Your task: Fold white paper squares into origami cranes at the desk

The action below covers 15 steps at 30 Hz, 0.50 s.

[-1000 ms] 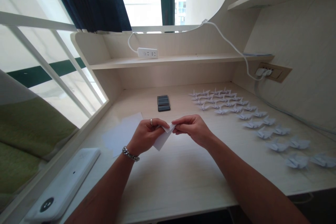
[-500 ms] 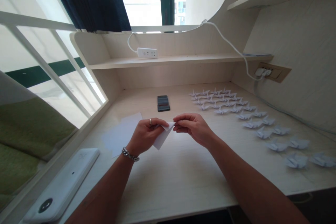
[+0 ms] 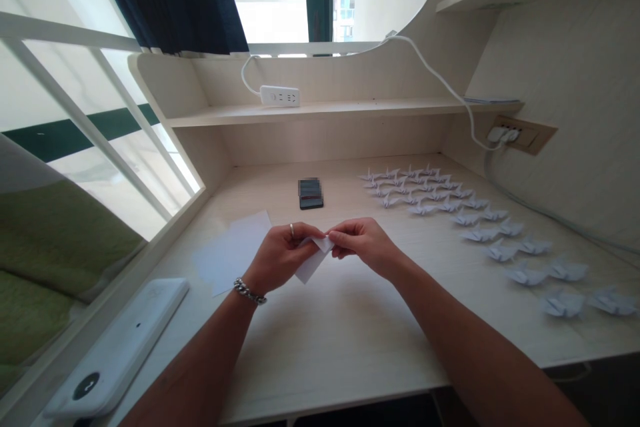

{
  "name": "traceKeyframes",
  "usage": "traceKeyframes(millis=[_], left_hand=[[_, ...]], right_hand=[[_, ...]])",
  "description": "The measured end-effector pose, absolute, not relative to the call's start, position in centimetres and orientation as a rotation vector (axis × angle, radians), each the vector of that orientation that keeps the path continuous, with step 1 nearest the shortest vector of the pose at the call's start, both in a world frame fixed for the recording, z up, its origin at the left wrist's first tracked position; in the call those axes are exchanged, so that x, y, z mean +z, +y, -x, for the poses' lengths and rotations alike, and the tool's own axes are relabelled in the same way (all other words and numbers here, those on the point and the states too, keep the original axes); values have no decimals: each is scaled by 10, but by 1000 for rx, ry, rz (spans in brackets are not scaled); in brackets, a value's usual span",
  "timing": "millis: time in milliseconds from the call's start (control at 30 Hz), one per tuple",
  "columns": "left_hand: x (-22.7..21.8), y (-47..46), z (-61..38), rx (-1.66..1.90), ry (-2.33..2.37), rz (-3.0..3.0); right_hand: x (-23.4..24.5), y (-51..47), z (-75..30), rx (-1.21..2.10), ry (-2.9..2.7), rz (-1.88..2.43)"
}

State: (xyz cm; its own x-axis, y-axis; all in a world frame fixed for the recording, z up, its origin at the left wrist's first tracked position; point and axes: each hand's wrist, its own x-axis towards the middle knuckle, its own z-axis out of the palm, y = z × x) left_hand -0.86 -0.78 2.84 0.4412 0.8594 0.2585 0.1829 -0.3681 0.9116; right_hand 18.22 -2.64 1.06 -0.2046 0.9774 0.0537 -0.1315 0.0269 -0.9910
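Note:
A small folded piece of white paper (image 3: 311, 265) is held above the desk between my two hands. My left hand (image 3: 283, 255), with a ring and a chain bracelet, pinches its left side between thumb and fingers. At the upper right corner of the paper, my right hand (image 3: 361, 240) pinches the edge, its fingers curled together. White paper sheets (image 3: 227, 250) lie spread on the desk to the left of my left hand. Folded paper cranes (image 3: 480, 233) stand in rows on the right of the desk.
A dark phone-like object (image 3: 311, 193) lies behind my hands. The long white device (image 3: 120, 347) rests at the desk's left edge. A power strip (image 3: 280, 96) sits on the back shelf (image 3: 340, 111), and its cable runs to the wall socket (image 3: 523, 135).
My right fingers have moved slightly left and in closer on the paper's corner, where a small flap now shows bent over. Both hands keep their hold.

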Motion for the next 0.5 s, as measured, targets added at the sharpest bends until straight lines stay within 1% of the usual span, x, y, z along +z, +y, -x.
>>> traceKeyframes(millis=[233, 500], left_hand=[[28, -7, 9, 912, 938, -1826], [27, -6, 8, 928, 894, -1799]], right_hand=[[7, -26, -182, 1374, -1335, 977], [9, -26, -183, 1376, -1332, 981]])
